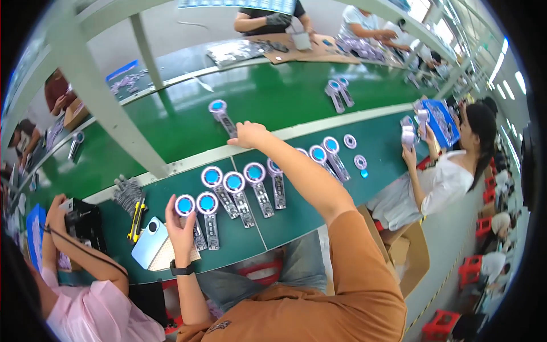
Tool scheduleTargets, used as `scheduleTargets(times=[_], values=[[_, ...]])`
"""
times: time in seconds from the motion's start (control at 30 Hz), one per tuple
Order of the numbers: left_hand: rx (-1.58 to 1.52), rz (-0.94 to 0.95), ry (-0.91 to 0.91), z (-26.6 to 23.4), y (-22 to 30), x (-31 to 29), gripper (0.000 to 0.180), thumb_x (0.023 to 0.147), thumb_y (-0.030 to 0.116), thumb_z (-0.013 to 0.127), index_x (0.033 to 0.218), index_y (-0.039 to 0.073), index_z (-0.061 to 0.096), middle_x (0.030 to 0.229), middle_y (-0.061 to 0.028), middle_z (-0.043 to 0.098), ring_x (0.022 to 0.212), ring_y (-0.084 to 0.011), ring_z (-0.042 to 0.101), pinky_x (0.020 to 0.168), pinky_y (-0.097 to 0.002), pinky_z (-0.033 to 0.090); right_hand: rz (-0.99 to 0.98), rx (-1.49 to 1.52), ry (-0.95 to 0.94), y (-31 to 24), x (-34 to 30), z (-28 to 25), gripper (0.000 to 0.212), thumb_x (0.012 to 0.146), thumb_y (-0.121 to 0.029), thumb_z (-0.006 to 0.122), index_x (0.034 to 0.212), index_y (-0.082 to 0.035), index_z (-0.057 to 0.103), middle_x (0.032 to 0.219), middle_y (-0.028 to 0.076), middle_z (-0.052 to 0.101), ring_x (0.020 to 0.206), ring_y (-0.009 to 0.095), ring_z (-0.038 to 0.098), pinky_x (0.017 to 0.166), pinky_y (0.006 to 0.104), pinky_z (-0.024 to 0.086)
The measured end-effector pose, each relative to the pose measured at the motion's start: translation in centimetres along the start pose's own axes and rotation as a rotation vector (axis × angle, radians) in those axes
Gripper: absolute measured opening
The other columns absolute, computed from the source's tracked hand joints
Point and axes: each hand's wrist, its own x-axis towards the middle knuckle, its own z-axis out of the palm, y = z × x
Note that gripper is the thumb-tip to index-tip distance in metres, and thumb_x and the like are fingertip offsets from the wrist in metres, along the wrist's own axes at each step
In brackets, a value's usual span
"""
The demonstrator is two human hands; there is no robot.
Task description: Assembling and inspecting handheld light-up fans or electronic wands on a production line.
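My right hand [249,135] reaches far over the table rail, its fingers closed on the handle end of a small handheld fan [217,106] above the green conveyor belt. That fan has a round ring head with a blue centre. Near the table's front left, my left hand [181,231] grips another handheld fan [185,204] by its head, thumb and fingers on either side. Right beside it lies a fan [211,231] with its handle's inner parts exposed. Several more such fans [241,208] lie in a row across the dark green table; my right forearm hides part of the row.
A light blue phone [151,242], yellow-handled cutters [137,219] and a grey glove [127,195] lie at the left. Two loose rings [350,141] lie at the right. Two fans [339,96] rest farther along the belt [273,91]. Co-workers sit on both sides; a metal frame post [108,97] rises at left.
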Motion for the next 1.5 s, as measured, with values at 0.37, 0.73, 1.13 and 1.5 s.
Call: scheduleTargets(times=[0.37, 0.73, 1.13, 1.5], values=[[0.322, 0.126, 0.002, 1.7, -0.5, 0.5, 0.050, 0.091, 0.005, 0.060, 0.134, 0.002, 0.037, 0.141, -0.0137, 0.044, 0.122, -0.0209, 0.047, 0.107, -0.0336, 0.036, 0.669, 1.513, 0.948, 10.4, -37.0, 13.2, 0.041, 0.097, -0.026, 0.049, 0.061, -0.008, 0.046, 0.054, -0.002, 0.046, 0.048, 0.009, 0.040, 0.045, 0.0272, 0.031], [0.510, 0.006, 0.157, 2.8, -0.8, -0.4, 0.050, 0.095, 0.020, 0.054, 0.140, 0.007, 0.038, 0.137, -0.0109, 0.044, 0.121, -0.0221, 0.048, 0.103, -0.0353, 0.038, 1.215, 0.807, 0.271, 22.1, -46.3, 47.8, 0.018, 0.085, -0.018, 0.062, 0.096, -0.005, 0.066, 0.092, 0.019, 0.067, 0.089, 0.038, 0.064, 0.076, 0.0437, 0.051], [0.840, 0.086, 0.106, -5.1, -2.7, 3.1, 0.071, 0.090, 0.049, 0.049, 0.141, 0.001, 0.036, 0.142, -0.0198, 0.039, 0.129, -0.0342, 0.043, 0.108, -0.0468, 0.034, 0.729, 0.464, -0.012, 35.1, -36.1, 60.5, 0.117, 0.061, -0.058, 0.080, 0.152, -0.014, 0.021, 0.158, 0.009, 0.018, 0.147, 0.032, 0.011, 0.111, 0.0654, 0.015], [0.831, 0.112, 0.113, -6.3, -1.9, 3.2, 0.053, 0.097, 0.030, 0.041, 0.141, 0.002, 0.039, 0.140, -0.0188, 0.043, 0.124, -0.0312, 0.046, 0.106, -0.0429, 0.036, 1.200, 0.214, -0.569, 35.5, -57.2, 46.5, 0.124, 0.052, -0.070, 0.079, 0.152, -0.020, 0.026, 0.160, 0.015, -0.006, 0.142, 0.050, -0.010, 0.103, 0.0770, 0.009]])
